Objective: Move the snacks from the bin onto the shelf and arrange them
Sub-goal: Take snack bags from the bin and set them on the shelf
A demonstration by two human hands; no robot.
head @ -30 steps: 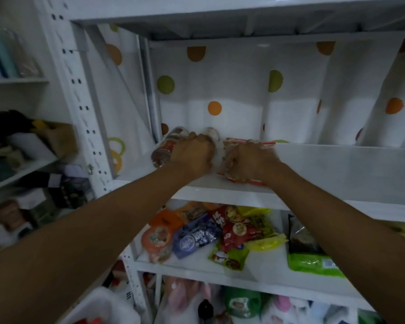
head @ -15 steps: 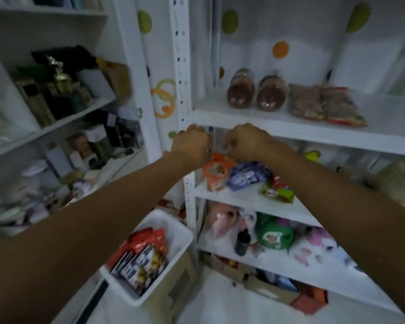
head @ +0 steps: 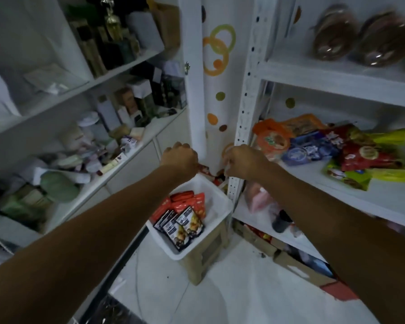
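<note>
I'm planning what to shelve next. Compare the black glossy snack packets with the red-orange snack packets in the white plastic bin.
The black glossy snack packets fill the near end of the white plastic bin; the red-orange snack packets lie behind them. The black ones show a yellowish food picture; the red-orange ones look nearly plain. Both are flat pouches, stacked overlapping.

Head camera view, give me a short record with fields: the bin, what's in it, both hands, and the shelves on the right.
bin: white, sits on a beige stool
bin contents: red packets behind, black packets in front
left hand: above the bin, fingers curled, nothing seen in it
right hand: by the rack post, fingers curled, palm hidden
middle shelf: mixed snack bags
upper shelf: two round brown packs
</note>
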